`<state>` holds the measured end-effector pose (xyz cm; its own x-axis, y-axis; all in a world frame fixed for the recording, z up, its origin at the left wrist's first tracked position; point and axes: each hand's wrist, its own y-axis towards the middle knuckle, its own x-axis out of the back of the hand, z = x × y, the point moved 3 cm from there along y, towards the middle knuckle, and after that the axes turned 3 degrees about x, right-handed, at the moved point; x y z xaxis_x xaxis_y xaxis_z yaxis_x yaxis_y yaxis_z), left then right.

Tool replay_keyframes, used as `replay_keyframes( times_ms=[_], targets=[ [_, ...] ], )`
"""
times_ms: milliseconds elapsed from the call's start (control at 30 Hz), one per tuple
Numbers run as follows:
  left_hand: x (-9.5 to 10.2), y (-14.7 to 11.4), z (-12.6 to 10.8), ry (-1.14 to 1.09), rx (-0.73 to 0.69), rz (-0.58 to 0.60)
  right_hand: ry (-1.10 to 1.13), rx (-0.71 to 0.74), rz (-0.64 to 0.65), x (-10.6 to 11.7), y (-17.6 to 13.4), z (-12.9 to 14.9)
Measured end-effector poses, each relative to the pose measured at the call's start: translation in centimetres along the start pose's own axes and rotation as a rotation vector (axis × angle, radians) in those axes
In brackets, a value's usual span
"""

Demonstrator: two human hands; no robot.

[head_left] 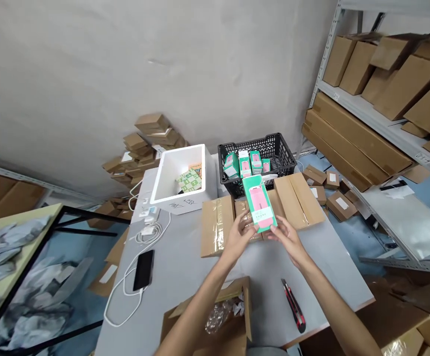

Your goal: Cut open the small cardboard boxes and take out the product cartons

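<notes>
Between my two hands, a green box with a pink item pictured or showing on its front (pixel 260 201) is held up, tilted, above the taped cardboard boxes. My left hand (pixel 241 233) grips its lower left edge. At the lower right corner, the fingers of my right hand (pixel 286 236) are closed on the same box. Just behind it, a black plastic crate (pixel 279 146) contains several similar green and pink boxes (pixel 245 167). A sealed cardboard box (pixel 217 225) lies to the left, and another (pixel 298 200) to the right, with part of the cardboard between them hidden by my hands.
A red and black utility knife (pixel 293 305) lies near the table's front. An open carton (pixel 242 316) with clear plastic inside stands below my left forearm. On the left are a phone (pixel 144 270), a white cable (pixel 120 282) and a white foam box (pixel 179 201). Shelves (pixel 366 111) stand right.
</notes>
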<state>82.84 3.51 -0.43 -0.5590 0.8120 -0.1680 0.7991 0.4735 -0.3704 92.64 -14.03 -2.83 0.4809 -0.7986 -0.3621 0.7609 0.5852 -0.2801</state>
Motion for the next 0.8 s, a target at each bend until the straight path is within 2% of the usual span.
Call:
replay_keyframes(
  times_ms=[200, 267, 367, 467, 533, 600, 667, 733, 800],
  targets=[
    [-4.5, 11.7, -3.5, -0.025, -0.13, 0.058, 0.099, 0.215, -0.102, 0.8, 10.7, 4.7],
    [-5.9, 15.7, -5.4, 0.025, -0.149, 0.026, 0.106, 0.26, -0.124, 0.8, 15.0, 6.3],
    [-7.4, 20.7, -9.1, 0.199, -0.184, -0.084, 0.103, 0.222, -0.19, 0.4, 21.1, 8.7],
    [-7.7, 23.2, -11.9, 0.308, -0.218, -0.179, 0.092, 0.153, -0.268, 0.0, 24.9, 10.1],
    [-6.9, 22.6, -12.0, 0.345, -0.224, -0.238, 0.08, 0.126, -0.296, 0.2, 25.3, 9.8],
    [-5.1, 19.8, -10.3, 0.378, -0.236, -0.273, 0.071, 0.101, -0.293, 1.0, 23.9, 8.3],
    [-2.5, 15.0, -7.4, 0.407, -0.266, -0.26, 0.06, 0.078, -0.26, 2.0, 20.7, 6.0],
    [0.9, 8.7, -4.0, 0.519, -0.388, -0.242, 0.04, 0.063, -0.2, 3.2, 16.4, 3.3],
    [5.1, 1.7, -0.7, 0.622, -0.402, -0.318, 0.008, 0.033, -0.15, 4.1, 11.3, 0.7]
  ],
)
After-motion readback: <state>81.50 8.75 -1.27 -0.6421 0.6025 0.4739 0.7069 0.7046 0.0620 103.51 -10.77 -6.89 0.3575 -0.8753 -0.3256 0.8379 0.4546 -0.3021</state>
